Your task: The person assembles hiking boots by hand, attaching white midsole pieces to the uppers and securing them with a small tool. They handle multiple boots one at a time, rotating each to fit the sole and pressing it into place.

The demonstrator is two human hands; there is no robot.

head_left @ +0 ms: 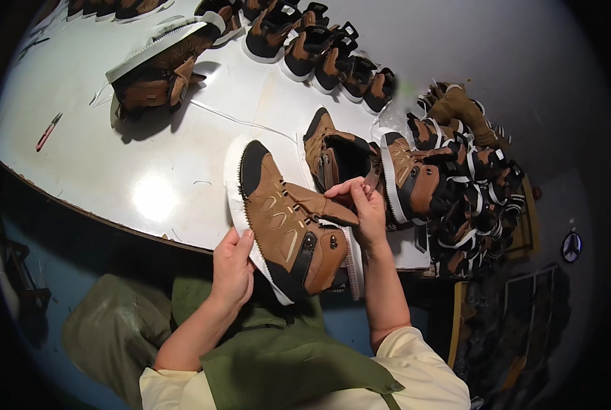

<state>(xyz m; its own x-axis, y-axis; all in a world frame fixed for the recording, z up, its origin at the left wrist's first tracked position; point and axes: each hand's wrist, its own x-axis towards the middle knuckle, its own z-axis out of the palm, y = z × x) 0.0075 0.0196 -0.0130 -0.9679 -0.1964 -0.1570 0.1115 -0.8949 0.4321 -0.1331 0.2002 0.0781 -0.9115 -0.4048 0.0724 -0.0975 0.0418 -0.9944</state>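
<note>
A brown and black boot with a white sole and stitching along its edge is tilted on its side over the table's front edge. My left hand grips its sole edge, thumb on the near side. My right hand is closed in a pinch by the boot's tongue, its fingertips touching the tongue's edge. A thin greyish piece shows at those fingers; I cannot tell what it is. Just behind, a similar boot lies on the table, and another boot stands right of my right hand.
Several boots line the back of the white table. At the back left, a pair of boots lies tipped over. Red-handled snips lie at the left. A heap of boots fills the right end. A white cord crosses the tabletop.
</note>
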